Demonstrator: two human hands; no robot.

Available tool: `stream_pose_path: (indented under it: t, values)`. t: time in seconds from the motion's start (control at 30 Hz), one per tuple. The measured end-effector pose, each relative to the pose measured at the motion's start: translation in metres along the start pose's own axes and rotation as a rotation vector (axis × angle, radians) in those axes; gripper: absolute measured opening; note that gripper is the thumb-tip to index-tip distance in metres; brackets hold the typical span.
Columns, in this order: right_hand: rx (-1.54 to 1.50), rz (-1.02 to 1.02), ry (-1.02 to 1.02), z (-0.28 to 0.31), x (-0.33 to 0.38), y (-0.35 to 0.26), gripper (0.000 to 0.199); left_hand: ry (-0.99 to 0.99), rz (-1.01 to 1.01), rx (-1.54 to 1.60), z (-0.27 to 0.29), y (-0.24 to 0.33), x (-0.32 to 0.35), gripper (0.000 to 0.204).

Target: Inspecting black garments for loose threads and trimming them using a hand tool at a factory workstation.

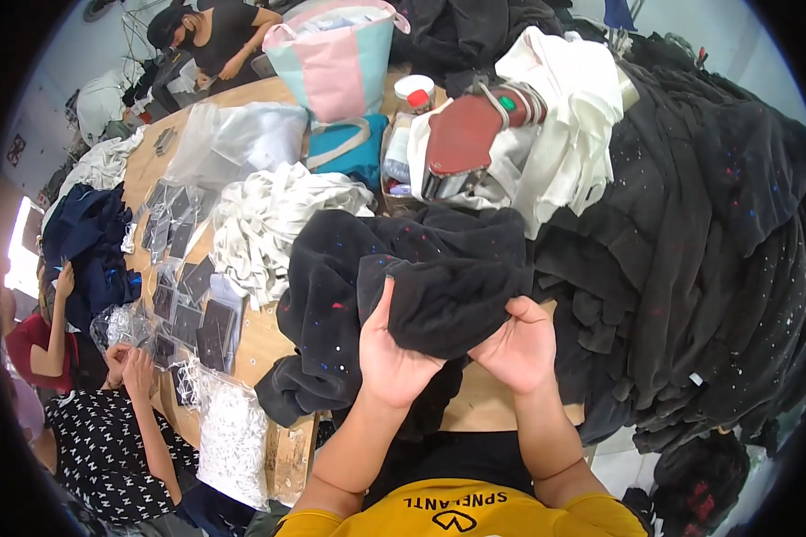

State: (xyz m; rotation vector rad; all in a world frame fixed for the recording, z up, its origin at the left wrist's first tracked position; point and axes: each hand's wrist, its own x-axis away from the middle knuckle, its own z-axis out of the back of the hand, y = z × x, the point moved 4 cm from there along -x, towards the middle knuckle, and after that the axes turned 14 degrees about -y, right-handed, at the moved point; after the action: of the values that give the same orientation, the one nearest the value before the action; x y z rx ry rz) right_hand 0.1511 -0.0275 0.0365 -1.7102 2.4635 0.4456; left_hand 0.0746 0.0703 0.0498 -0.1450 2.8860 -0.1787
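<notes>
Over the near edge of the worktop [484, 407], holding a folded part of a black speckled garment [452, 300] between left hand [392, 362] and right hand [521, 351], both closed on the cloth, with fingers mostly hidden beneath and thumbs up at its sides. Toward the left edge, see white fabric strips [273, 224]; toward the far edge, a dark red device [466, 134]; along the right edge, a large dark cloth pile [690, 259].
</notes>
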Motion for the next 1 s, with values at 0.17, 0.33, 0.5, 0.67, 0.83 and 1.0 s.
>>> stream_pose_path:
  t: [0.17,0.33,0.5,0.67,0.83,1.0]
  values:
    - [-0.009,0.158,-0.121,-0.018,-0.034,-0.009,0.048,-0.099,-0.136,0.201,0.002,0.029,-0.029,0.041]
    - [-0.095,0.208,-0.156,-0.037,-0.059,-0.003,0.060,-0.102,-0.198,0.219,-0.003,0.043,-0.041,0.035]
    - [-0.061,0.221,-0.181,-0.040,-0.061,-0.003,0.066,-0.112,-0.209,0.193,-0.001,0.044,-0.042,0.035]
    - [-0.027,0.224,-0.207,-0.055,-0.058,0.004,0.076,-0.058,-0.218,0.228,-0.009,0.042,-0.035,0.033]
    - [0.004,0.277,-0.229,-0.056,-0.060,-0.002,0.082,-0.059,-0.221,0.240,-0.007,0.043,-0.046,0.033]
    - [-0.009,0.371,-0.230,-0.054,-0.047,-0.011,0.080,-0.060,-0.205,0.258,-0.007,0.027,-0.060,0.034]
